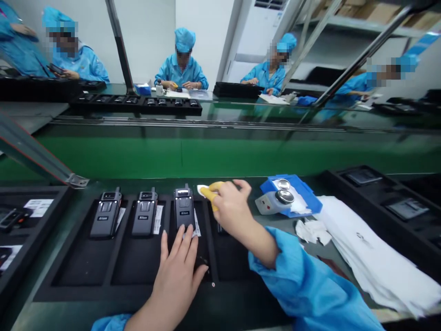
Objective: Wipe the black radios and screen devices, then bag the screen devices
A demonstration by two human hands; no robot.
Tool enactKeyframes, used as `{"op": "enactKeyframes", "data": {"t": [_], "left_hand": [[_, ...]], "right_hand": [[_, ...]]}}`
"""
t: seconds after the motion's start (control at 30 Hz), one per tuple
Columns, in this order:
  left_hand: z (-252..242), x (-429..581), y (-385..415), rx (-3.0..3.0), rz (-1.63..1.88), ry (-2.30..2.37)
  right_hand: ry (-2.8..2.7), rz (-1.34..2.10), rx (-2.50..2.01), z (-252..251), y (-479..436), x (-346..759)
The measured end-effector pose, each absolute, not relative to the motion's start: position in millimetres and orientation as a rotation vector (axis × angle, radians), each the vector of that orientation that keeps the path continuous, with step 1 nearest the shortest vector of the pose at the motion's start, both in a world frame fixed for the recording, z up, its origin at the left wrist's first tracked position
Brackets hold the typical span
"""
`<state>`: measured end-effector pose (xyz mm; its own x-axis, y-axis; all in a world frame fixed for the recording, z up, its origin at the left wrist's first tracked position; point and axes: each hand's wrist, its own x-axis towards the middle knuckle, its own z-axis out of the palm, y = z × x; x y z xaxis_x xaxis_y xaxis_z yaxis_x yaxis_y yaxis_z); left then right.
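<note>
My left hand (pixel 181 271) lies with its fingers spread, the fingertips on the lower end of a dark handheld two-way radio (pixel 184 207). That radio rests back side up in a compartment of the black foam tray (pixel 76 292). My right hand (pixel 230 204), with yellow coverings on its fingers, pinches a small white wipe (pixel 201 189) just right of the radio's top. Two more radios, one radio (pixel 145 214) in the middle and another radio (pixel 106 214) at the left, lie in neighbouring compartments over white labels. A fourth device under my right hand is mostly hidden.
Right of my hands stand a blue box (pixel 299 184), a white bottle with a metal top (pixel 274 202), crumpled wipes (pixel 313 231) and a stack of white cloths (pixel 375 257). Other trays flank both sides. A metal strut (pixel 41 151) slants at left. Co-workers sit across the bench.
</note>
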<state>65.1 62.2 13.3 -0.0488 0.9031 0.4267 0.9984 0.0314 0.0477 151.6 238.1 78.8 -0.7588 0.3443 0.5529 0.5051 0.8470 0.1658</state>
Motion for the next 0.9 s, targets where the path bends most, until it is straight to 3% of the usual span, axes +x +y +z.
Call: {"op": "enactKeyframes", "data": {"t": [0.37, 0.57, 0.9], "left_hand": [[6, 64, 63, -1.993, -0.527, -2.114], [9, 63, 64, -1.987, -0.622, -2.082], [10, 62, 63, -2.008, -0.557, -2.085]], "right_hand": [[-2.812, -0.367, -0.392, 57, 243, 104], [-2.731, -0.478, -0.511, 60, 254, 119], [-2.759, -0.375, -0.536, 50, 235, 96]]}}
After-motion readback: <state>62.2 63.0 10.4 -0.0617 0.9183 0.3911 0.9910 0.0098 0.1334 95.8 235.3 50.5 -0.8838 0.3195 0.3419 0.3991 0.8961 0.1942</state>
